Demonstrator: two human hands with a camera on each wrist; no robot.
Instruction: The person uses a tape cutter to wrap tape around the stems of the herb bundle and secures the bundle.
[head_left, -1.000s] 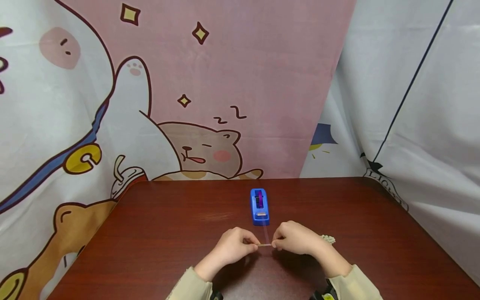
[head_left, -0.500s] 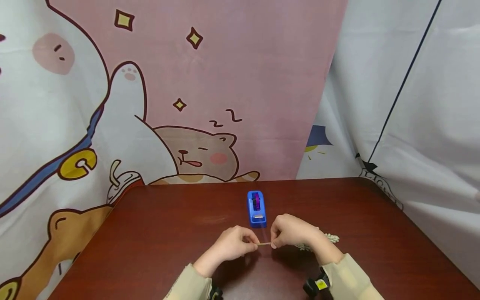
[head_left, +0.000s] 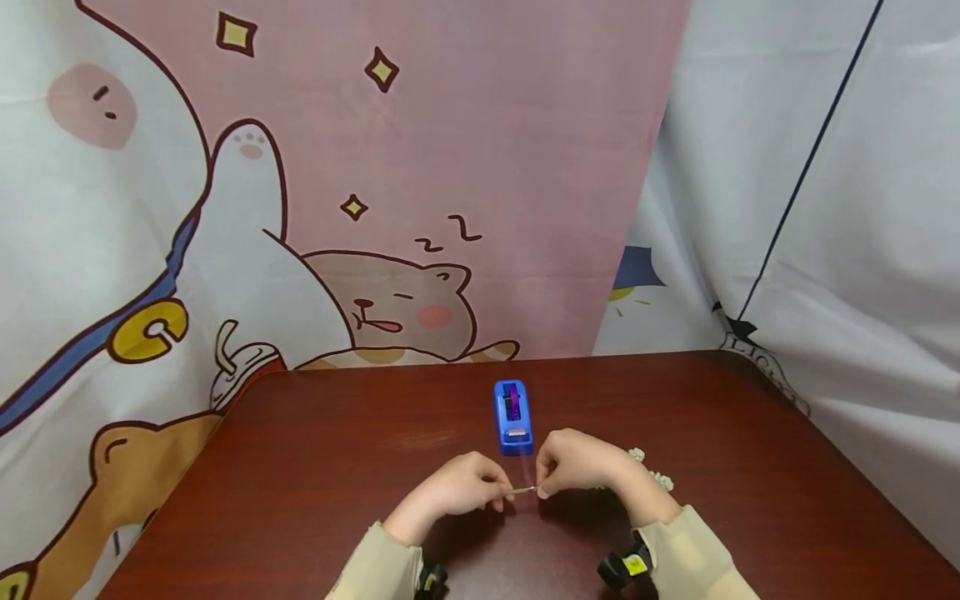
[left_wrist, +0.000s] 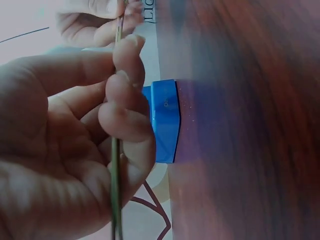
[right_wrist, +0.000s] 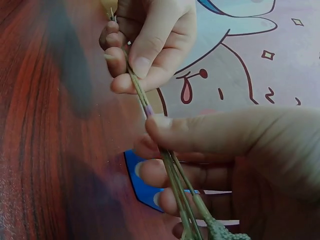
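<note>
Between my two hands runs a bundle of thin green flower stems (right_wrist: 172, 172), with a purplish band of tape wrapped around it. My left hand (head_left: 463, 487) pinches the stems near their bare ends, its fingertips curled over them in the left wrist view. My right hand (head_left: 581, 462) grips the bundle between thumb and fingers, beside the tape band. Pale green, knobbly flower heads (right_wrist: 222, 232) hang below that hand, partly hidden by the forearm in the head view. A clear strip of tape (head_left: 527, 471) stretches from the blue tape dispenser (head_left: 514, 442) to the stems.
The dispenser, holding a purple roll (head_left: 513, 402), stands just beyond my hands on the reddish-brown table (head_left: 360, 483). A cartoon-printed cloth (head_left: 510, 167) hangs behind the table's far edge. White cloth (head_left: 832, 208) hangs on the right.
My right hand has moved slightly forward and left, and the flower heads behind it shift in view. The left fingers have changed their hold on the stems. The dispenser stays put.
</note>
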